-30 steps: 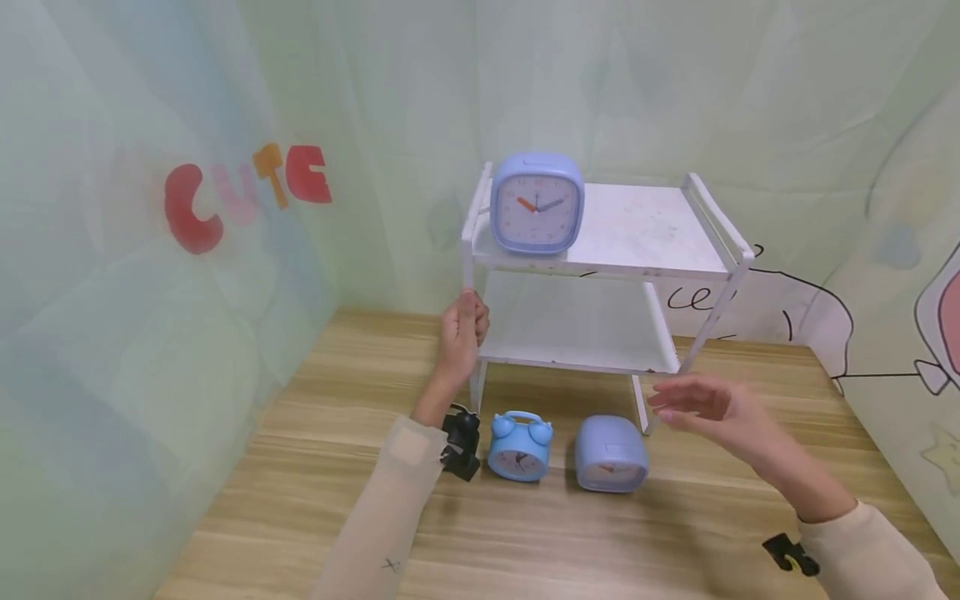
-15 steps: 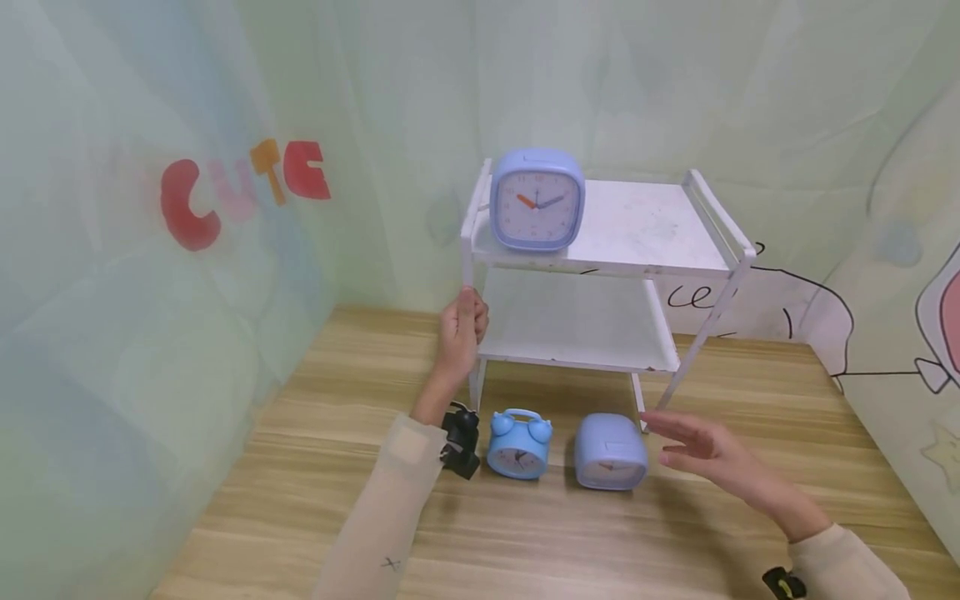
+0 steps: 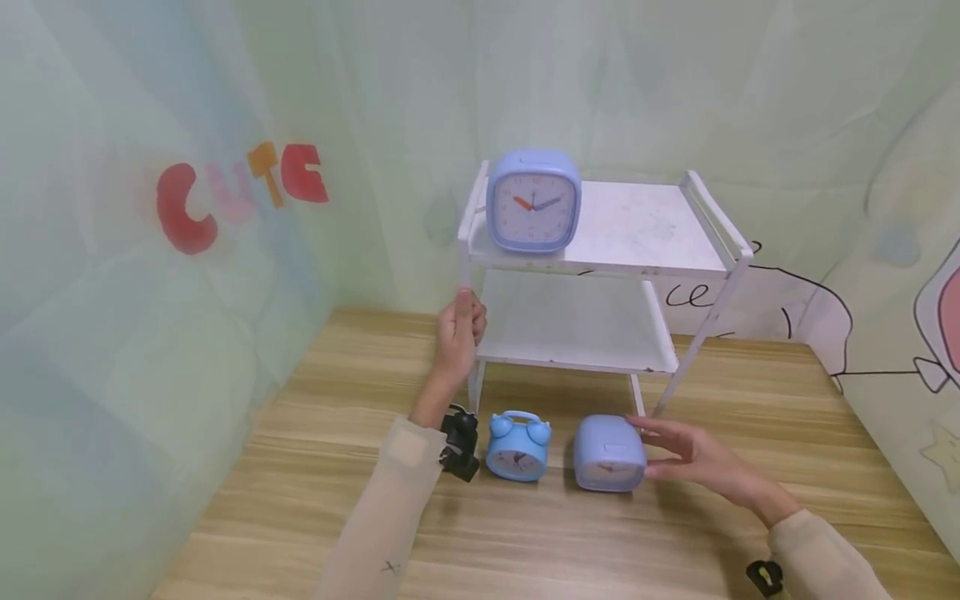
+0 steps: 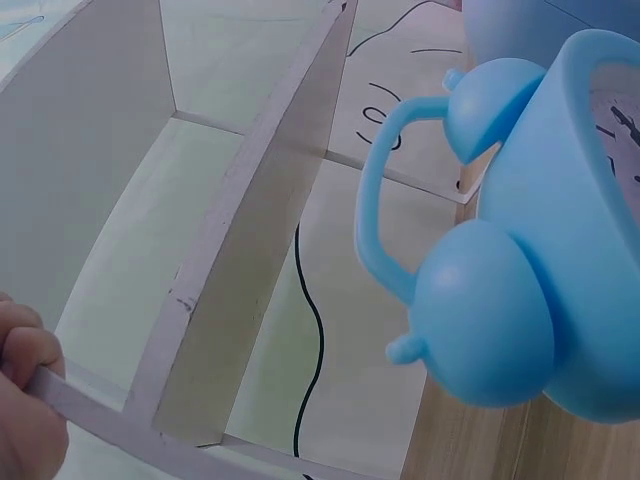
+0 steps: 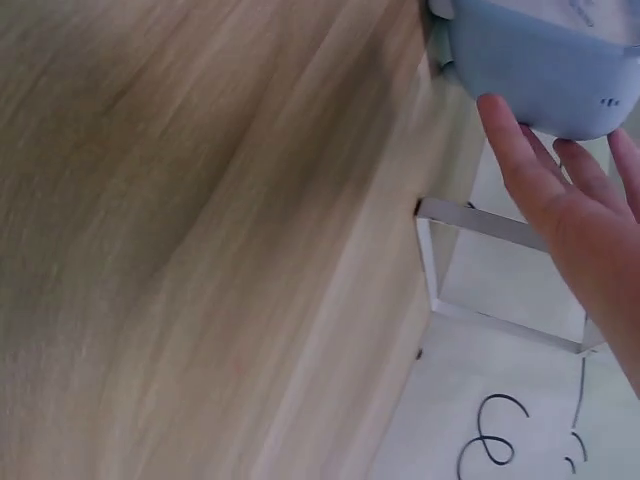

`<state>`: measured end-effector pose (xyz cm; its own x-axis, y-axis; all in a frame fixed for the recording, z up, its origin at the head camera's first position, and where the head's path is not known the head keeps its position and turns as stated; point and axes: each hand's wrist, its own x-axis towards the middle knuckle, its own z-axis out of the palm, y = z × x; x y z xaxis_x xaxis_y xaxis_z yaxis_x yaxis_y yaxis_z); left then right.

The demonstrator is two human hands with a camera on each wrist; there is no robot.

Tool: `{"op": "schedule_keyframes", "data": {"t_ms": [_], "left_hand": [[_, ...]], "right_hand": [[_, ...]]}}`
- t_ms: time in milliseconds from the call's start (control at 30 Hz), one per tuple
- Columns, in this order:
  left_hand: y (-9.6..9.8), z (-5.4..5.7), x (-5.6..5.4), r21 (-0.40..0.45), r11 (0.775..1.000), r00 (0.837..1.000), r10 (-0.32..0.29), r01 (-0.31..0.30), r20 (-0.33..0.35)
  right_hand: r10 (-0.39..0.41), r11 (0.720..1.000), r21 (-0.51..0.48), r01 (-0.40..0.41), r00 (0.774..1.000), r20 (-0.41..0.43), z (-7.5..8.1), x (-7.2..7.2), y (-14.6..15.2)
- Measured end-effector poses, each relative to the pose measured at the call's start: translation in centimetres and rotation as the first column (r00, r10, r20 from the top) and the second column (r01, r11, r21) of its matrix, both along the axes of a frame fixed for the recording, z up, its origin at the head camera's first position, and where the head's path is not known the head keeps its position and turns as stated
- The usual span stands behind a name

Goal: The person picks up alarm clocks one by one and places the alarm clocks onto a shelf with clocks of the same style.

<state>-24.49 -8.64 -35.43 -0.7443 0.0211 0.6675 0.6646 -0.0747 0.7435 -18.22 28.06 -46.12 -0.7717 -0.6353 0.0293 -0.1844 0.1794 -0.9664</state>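
Observation:
My left hand (image 3: 459,333) grips the left front post of a white two-tier shelf (image 3: 630,225); curled fingers (image 4: 30,350) show round that post in the left wrist view. At the right side of a periwinkle alarm clock (image 3: 609,454) on the table is my right hand (image 3: 693,454). Its thumb and fingers are spread, with the fingertips right at the clock's side. The right wrist view has these fingers (image 5: 515,160) reaching up to the clock's body (image 5: 540,75). Left of that clock stands a light blue twin-bell alarm clock (image 3: 518,447), large in the left wrist view.
A bigger periwinkle clock (image 3: 534,202) stands on the left of the shelf's top tier. Below is the bare lower tier (image 3: 577,321). Wood-grain table (image 3: 525,542) spreads in front, and printed cloth walls (image 3: 405,125) close off the back and sides.
My right hand has moved down and left, from beside the shelf's right leg to the side of the periwinkle clock. The left hand keeps its grip on the post.

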Motion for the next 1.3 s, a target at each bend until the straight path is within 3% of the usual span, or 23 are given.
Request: {"op": "schedule_keyframes", "data": {"t_ms": [100, 300, 533, 767, 867, 1100, 1300], "left_hand": [[0.0, 0.1, 0.1, 0.005, 1.0, 1.0, 0.003, -0.003, 0.005], [-0.1, 0.0, 0.1, -0.012, 1.0, 1.0, 0.007, -0.006, 0.013], [-0.1, 0.1, 0.2, -0.011, 1.0, 1.0, 0.007, -0.007, -0.003], [-0.3, -1.9, -1.7, -0.015, 1.0, 1.0, 0.009, -0.008, 0.013], [-0.2, -2.3, -2.0, -0.001, 1.0, 1.0, 0.008, -0.008, 0.012], [-0.1, -2.8, -2.4, 0.019, 1.0, 0.999, 0.005, -0.004, -0.037], [-0.2, -2.7, -2.4, 0.022, 1.0, 1.0, 0.011, -0.01, -0.026]], "right_hand": [[0.017, 1.0, -0.002, -0.017, 1.0, 0.017, -0.3, -0.5, 0.0], [0.097, 0.991, -0.1, -0.091, 0.993, 0.061, -0.7, -1.2, -0.1], [0.145, 0.981, -0.139, -0.136, 0.988, 0.057, -0.4, -1.6, -0.5], [0.139, 0.983, -0.129, -0.134, 0.99, 0.026, -0.5, -1.9, -0.8], [0.13, 0.983, -0.13, -0.127, 0.991, 0.018, -0.7, -1.9, -0.9], [0.104, 0.986, -0.129, -0.103, 0.995, 0.0, -1.0, -1.8, -1.4], [0.117, 0.985, -0.129, -0.115, 0.993, 0.002, -0.9, -2.0, -1.8]]}}
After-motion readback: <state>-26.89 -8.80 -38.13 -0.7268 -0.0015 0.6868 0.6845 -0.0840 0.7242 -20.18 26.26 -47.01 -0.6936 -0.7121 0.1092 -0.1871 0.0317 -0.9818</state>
